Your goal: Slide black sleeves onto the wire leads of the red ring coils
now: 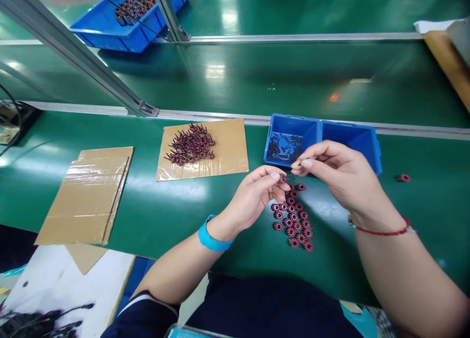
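Note:
My left hand [259, 193] pinches one small motor stator, a red-and-black wound ring [282, 178], between thumb and fingers. Close beside it, my right hand [332, 174] is closed in a pinch near the thin wires of that stator; whatever sits between its fingertips is too small to make out. Below the hands, several loose stators [294, 216] lie in a cluster on the green table [220, 235]. A blue bin [272, 127] behind the hands contains short black tube pieces [284, 147]. Adjoining it is a second blue bin [352, 134], partly hidden by my right hand.
Stators with dark sleeve-like leads [191, 144] are heaped on a cardboard sheet [229, 147]. More cardboard [86, 196] lies to the left. One stator [403, 178] sits apart at right. A metal post [81, 49] slants across the left; a blue tray [106, 36] stands beyond.

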### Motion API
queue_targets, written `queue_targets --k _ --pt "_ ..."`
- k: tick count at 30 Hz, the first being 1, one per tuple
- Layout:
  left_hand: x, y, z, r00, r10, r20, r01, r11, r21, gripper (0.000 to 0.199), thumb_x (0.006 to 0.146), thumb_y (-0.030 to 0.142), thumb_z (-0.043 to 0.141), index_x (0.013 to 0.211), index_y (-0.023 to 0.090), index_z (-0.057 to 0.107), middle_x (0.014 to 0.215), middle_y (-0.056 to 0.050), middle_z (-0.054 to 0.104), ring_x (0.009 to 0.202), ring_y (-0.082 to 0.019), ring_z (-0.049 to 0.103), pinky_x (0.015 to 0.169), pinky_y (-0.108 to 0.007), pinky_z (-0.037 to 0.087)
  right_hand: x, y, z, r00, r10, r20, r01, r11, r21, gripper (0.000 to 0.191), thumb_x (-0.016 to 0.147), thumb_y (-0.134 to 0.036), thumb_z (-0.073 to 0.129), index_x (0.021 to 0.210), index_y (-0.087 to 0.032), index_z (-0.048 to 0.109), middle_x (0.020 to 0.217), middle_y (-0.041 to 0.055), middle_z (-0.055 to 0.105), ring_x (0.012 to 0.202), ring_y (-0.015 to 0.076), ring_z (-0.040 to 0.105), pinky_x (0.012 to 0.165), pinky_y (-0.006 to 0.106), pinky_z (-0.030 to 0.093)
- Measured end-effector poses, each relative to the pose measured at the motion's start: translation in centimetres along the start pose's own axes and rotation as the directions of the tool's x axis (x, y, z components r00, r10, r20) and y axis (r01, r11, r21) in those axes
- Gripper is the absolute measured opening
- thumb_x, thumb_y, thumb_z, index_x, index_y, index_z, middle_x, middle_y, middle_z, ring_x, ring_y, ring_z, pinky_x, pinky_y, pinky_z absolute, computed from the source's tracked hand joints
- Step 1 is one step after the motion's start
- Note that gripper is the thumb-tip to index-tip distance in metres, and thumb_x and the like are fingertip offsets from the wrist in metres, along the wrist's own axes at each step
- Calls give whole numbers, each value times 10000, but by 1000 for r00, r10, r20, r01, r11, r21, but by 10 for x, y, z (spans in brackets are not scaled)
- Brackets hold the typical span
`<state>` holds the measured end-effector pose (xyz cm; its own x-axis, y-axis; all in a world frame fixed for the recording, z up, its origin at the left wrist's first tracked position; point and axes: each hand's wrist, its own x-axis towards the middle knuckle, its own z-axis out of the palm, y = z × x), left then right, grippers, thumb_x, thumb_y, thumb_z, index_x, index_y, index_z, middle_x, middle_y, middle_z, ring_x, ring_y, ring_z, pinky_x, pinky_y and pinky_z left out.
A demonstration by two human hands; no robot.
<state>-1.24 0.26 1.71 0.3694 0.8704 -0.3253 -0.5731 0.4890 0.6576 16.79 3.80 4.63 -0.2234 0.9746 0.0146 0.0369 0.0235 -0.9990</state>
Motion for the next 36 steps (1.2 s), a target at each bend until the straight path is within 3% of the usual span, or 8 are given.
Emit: queue_targets --k 5,20,25,28,30,32,36 --pt "0 0 2 1000 -13 4 13 1000 13 99 859 228 630 901 139 628 711 -26 706 548 -82 624 586 -200 471 -13 -2 0 998 -24 -58 25 1000 6 28 895 -232 694 899 -245 719 900 -6 774 829 130 741 802 270 614" --pt "0 0 2 1000 -21 -2 21 999 26 121 850 249 645 904 141 636 727 -30 718 553 -83 628 593 -205 475 -16 -3 1 994 -92 -57 76 969 -234 67 892 -236 679 885 -283 727 909 -11 765 837 166 736 718 291 603" --pt "0 1 2 1000 -13 18 13 1000 6 118 854 241 651 916 140 652 740 -30 725 565 -81 636 601 -199 481 -16 -4 1 990 -136 -27 123 954 -275 142 926 -300 647 1041 -277 728 1054 15 766 974 190 730 891 366 590" --pt "-1 1 1 999 -3 42 4 1000 -26 154 861 225 653 995 152 671 782 -35 738 611 -84 653 645 -204 504 -13 0 -7 979 -180 -94 151 956 -251 223 942 -344 623 1136 -260 694 1165 45 743 1061 199 712 956 387 568" --pt "-2 1 1 998 17 61 -14 999 -43 223 871 217 653 1087 166 673 824 -37 744 654 -87 666 682 -211 517 -8 8 -19 962 -197 -187 115 919 -377 254 948 -374 598 1148 -239 676 1171 64 736 1057 190 706 948 367 562" --pt "-2 2 1 996 39 80 -36 998 -49 275 874 209 655 1145 170 672 891 -47 749 707 -93 681 722 -224 530 -2 19 -34 951 -181 -252 2 815 -580 306 954 -396 553 1184 -216 647 1175 90 725 1041 194 701 921 365 561" --pt "1 8 -1 993 84 83 -84 996 -11 226 850 201 676 1071 156 692 995 -73 750 802 -127 710 821 -282 550 15 41 -64 977 -58 -206 -118 655 -746 238 850 -292 617 1041 -178 701 1002 142 727 853 260 691 807 434 529"
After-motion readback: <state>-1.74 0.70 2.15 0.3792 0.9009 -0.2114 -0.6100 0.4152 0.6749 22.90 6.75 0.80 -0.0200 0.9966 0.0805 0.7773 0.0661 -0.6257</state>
